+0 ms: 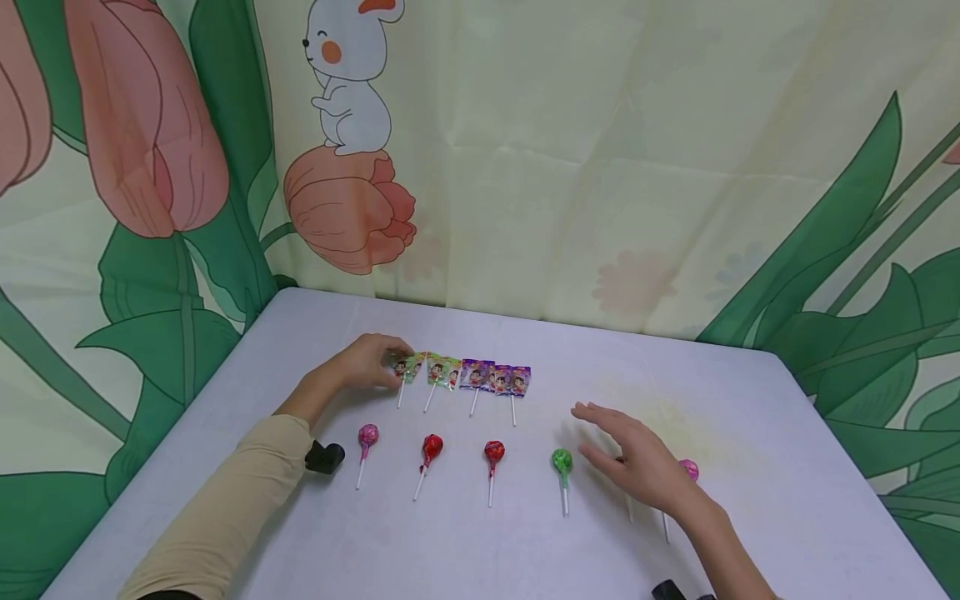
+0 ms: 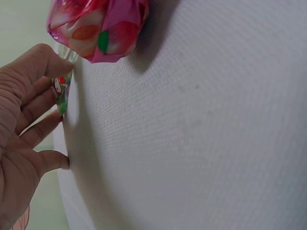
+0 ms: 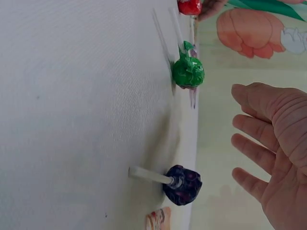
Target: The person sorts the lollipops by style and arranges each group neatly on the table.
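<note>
My left hand (image 1: 369,362) is at the left end of a row of flat-packet lollipops. Its thumb and fingers hold the edges of the end one, a green-wrapped lollipop (image 1: 410,367), with the white stick pointing toward me. In the left wrist view the packet (image 2: 61,88) shows partly behind the fingers. Another green packet (image 1: 444,371) and two purple packets (image 1: 477,374) (image 1: 513,380) continue the row. Over the right side of the table hovers my right hand (image 1: 637,457), fingers spread and holding nothing. A dark purple ball lollipop (image 3: 182,185), mostly hidden in the head view, lies near it.
Ball lollipops form a nearer row: pink (image 1: 368,434), two red (image 1: 432,447) (image 1: 494,452), green (image 1: 562,461) and another pink (image 1: 688,470) partly behind my right wrist. The white table (image 1: 435,550) meets a printed curtain (image 1: 540,183) at the back.
</note>
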Demonstrator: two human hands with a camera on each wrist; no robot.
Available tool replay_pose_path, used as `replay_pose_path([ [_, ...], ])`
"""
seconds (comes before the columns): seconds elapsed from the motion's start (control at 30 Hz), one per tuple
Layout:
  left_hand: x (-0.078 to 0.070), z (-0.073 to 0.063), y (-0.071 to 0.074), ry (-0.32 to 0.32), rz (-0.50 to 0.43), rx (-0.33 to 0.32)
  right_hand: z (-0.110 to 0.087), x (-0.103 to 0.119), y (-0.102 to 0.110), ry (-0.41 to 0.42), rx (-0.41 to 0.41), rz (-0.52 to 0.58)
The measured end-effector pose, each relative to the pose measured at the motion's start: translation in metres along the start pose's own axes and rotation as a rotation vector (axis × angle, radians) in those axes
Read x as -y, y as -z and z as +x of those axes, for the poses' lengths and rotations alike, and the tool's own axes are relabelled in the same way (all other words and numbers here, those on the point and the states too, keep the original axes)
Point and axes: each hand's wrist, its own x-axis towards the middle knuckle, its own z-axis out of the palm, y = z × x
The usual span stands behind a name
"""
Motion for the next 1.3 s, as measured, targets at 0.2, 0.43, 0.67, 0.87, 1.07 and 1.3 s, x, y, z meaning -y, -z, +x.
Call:
replay_pose_path([
  [0.2,-0.001,-0.001,0.0,-0.007,0.007,-0.001,-0.009,-0.008,0.004,0.003,-0.043,0.003],
  [0.43,-0.002,-0.001,0.0,-0.004,-0.001,-0.001,-0.016,-0.013,0.01,-0.044,-0.027,0.062],
  [0.67,-0.001,-0.001,0.0,-0.01,0.001,-0.003,-0.022,-0.016,0.015,-0.091,-0.016,0.098],
  [0.87,0.0,-0.001,0.0,-0.014,0.007,-0.005,-0.026,-0.019,0.02,-0.129,-0.019,0.058],
  [1.07,-0.001,-0.001,0.001,-0.006,0.01,0.0,-0.029,-0.023,0.023,-0.194,0.008,0.037],
  [1.3,-0.001,0.0,0.0,-0.009,0.014,0.0,-0.033,-0.028,0.028,-0.221,0.044,0.019],
])
